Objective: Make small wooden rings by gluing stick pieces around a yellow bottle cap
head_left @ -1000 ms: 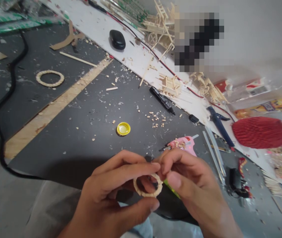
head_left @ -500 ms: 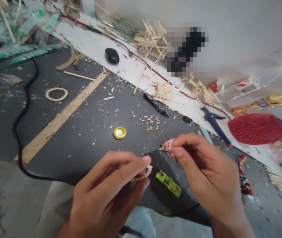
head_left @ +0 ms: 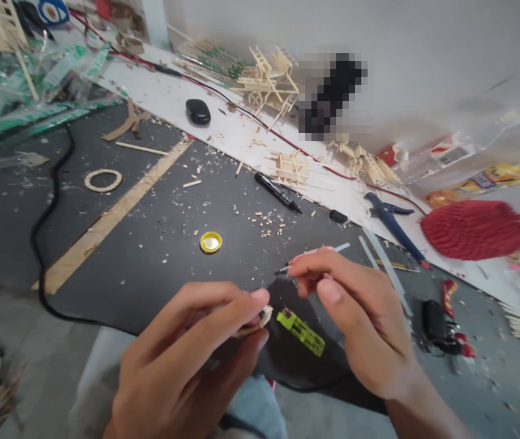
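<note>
The left hand (head_left: 186,347) pinches a small ring (head_left: 266,316) by the bench's (head_left: 150,256) edge; the right hand's (head_left: 360,311) grip is unclear. A larger ring (head_left: 103,188) looks complete.

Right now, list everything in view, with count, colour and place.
Held ring: one, pale, lower centre
Loose ring: one, pale, left
Small tool: one, lime, lower centre
Lid: one, yellow, centre
Marker: one, black, centre
Marker cap: one, black, right
Glue gun: one, pink, centre, mostly hidden
Rounded case: one, black, upper centre
Handled tool: one, blue, right
Bundle: one, red, far right
Stick models: several, pale, top
Wrappers: several, green, upper left
Scraps: many, pale, centre
Left hand: one, gripping held ring
Right hand: one, lower right
</note>
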The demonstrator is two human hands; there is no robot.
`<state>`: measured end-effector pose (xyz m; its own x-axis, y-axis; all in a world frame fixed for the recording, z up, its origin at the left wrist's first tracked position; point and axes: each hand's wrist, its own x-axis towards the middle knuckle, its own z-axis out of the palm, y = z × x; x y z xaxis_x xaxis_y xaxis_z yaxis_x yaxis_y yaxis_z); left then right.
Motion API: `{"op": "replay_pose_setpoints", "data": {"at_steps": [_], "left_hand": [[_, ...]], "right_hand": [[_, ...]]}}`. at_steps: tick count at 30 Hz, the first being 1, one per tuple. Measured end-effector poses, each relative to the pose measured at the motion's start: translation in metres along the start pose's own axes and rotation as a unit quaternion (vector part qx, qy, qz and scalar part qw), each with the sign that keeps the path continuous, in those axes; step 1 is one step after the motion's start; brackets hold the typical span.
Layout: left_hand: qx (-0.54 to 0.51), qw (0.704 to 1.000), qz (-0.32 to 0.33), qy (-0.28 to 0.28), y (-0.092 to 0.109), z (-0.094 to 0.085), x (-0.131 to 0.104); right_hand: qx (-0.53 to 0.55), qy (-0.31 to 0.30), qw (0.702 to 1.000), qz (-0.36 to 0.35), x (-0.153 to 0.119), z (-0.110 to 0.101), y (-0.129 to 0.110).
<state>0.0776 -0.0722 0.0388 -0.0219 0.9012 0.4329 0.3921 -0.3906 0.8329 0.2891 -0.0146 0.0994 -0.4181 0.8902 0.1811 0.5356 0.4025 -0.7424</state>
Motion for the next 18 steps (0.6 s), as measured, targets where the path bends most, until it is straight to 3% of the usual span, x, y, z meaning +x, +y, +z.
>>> {"op": "replay_pose_setpoints", "data": {"at_steps": [5,10,15,18], "left_hand": [[-0.021,0.999,0.024,-0.001,-0.006,0.009,-0.004],[-0.045,0.999,0.002,0.006,-0.003,0.02,-0.006],[-0.076,0.997,-0.016,0.016,-0.004,0.016,-0.005],[-0.177,0.983,-0.05,-0.005,-0.003,0.013,-0.001]], "right_hand": [[0.012,0.002,1.0,0.011,-0.007,0.006,0.002],[0.0,0.022,0.999,-0.043,-0.01,0.005,0.012],[-0.01,0.012,1.0,0.021,-0.009,-0.002,0.011],[0.048,-0.014,0.998,0.04,-0.008,0.0,0.013]]}}
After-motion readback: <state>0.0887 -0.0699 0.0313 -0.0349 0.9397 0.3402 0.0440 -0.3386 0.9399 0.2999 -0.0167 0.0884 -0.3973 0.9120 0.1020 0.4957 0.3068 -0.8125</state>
